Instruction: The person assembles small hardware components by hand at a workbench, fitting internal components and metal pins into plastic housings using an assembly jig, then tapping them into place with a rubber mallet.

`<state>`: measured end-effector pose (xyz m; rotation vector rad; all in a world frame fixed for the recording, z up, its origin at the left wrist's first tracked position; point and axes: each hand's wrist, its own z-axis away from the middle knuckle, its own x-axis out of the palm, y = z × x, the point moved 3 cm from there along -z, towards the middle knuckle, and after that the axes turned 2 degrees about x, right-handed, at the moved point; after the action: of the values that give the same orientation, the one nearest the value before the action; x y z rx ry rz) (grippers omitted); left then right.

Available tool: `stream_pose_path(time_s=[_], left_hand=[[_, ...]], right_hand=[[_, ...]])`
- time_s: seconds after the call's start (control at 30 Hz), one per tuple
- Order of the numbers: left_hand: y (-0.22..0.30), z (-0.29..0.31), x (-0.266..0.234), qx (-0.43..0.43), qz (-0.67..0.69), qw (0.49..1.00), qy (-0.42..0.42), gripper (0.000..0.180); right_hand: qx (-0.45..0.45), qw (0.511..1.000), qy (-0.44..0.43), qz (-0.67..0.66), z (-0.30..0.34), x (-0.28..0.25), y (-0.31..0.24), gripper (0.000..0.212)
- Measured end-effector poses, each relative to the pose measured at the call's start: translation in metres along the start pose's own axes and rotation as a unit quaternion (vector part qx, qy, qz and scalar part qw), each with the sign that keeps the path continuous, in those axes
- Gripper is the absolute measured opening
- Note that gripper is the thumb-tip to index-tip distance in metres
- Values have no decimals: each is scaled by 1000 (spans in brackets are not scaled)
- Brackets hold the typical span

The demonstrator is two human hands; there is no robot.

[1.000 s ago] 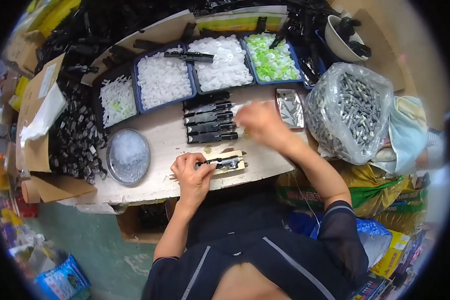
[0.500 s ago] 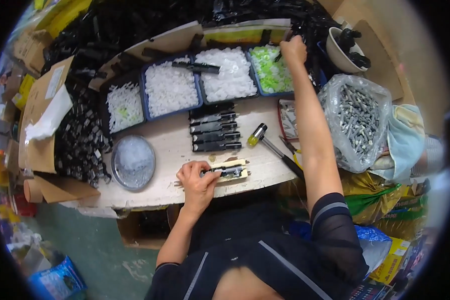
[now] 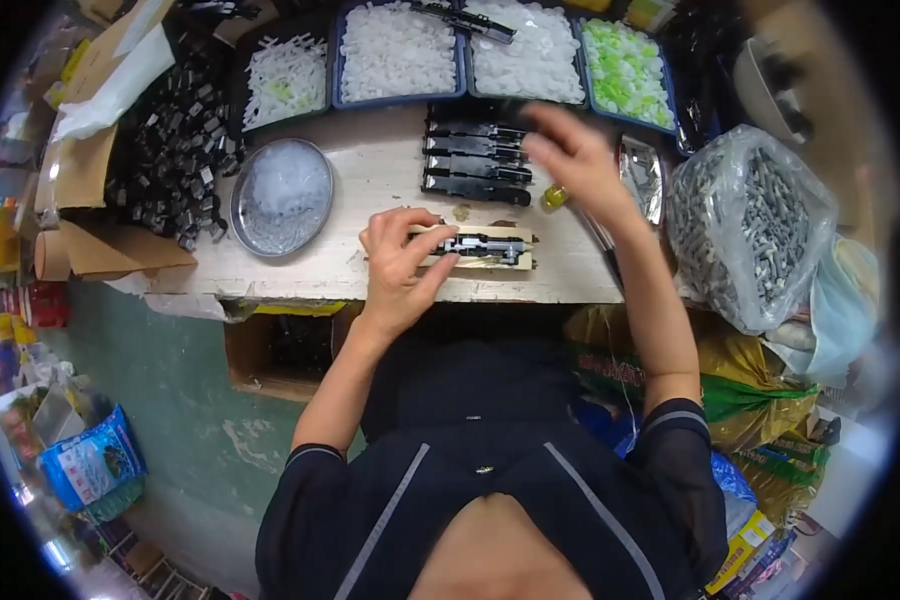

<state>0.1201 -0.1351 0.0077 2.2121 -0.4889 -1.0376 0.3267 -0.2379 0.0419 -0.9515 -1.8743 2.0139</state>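
Note:
My left hand [image 3: 402, 262] grips the left end of a long black plastic assembly [image 3: 485, 246], thumb and forefinger on either side. The assembly lies in a cream-coloured holder [image 3: 526, 240] near the table's front edge. Over the table to the right, my right hand [image 3: 575, 165] is blurred by motion, so whether its fingers hold anything does not show. Beside its fingertips lies a row of several similar black assemblies [image 3: 475, 185]. Below that hand are the yellow head of a hammer [image 3: 554, 196] and its dark handle, partly hidden by the arm.
Trays of white bits [image 3: 398, 55], white discs [image 3: 525, 60] and green-and-white pieces [image 3: 625, 75] line the back. One black assembly [image 3: 465, 20] lies across two trays. A round dish [image 3: 281, 200] and black parts [image 3: 175, 150] are left; a bag of grey pieces [image 3: 745, 230] stands right.
My right hand has come back from the green-and-white tray toward the table's middle. My left hand stays at the black assembly in the holder. The whole view has shifted.

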Motion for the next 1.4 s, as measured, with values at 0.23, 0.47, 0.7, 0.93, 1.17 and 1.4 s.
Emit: stream_pose_path(time_s=[0.23, 0.47, 0.7, 0.93, 1.17, 1.4], left_hand=[[-17, 24, -21, -74, 5, 997, 3, 37], [-20, 19, -19, -61, 33, 997, 15, 40], [-18, 7, -20, 1, -14, 999, -29, 38], [-19, -2, -19, 21, -24, 994, -108, 36], [1, -11, -19, 116, -160, 956, -216, 40], [1, -14, -15, 123, -161, 938, -280, 54]], right_hand=[[-154, 923, -58, 348, 59, 62, -15, 31], [-193, 898, -82, 386, 62, 94, -16, 35], [-205, 891, -81, 396, 59, 100, -12, 37], [-163, 902, 28, 399, 67, 53, 2, 32], [12, 805, 126, 580, 94, -12, 43, 27], [-26, 956, 55, 287, 101, -7, 14, 19]])
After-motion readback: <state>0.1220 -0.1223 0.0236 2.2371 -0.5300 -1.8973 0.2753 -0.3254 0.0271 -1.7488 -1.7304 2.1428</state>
